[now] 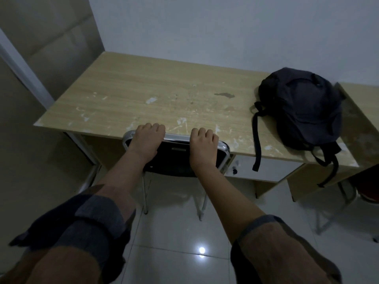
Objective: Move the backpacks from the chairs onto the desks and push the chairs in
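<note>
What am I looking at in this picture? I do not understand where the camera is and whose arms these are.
There is no machine here. A person wears a camera on the head, and it looks forward and down, so the two bare arms coming in from the bottom are that person's own. The wide lens bends the edges of the room.

The left hand and the right hand both grip the chrome top rail of a chair, fingers curled over it. The chair's back stands at the front edge of a wooden desk.

On the desk's right end lies a dark backpack, its straps hanging over the front edge. Nothing else lies on the desk, only scuffs and stains. A second desk and part of a red chair show at far right.
</note>
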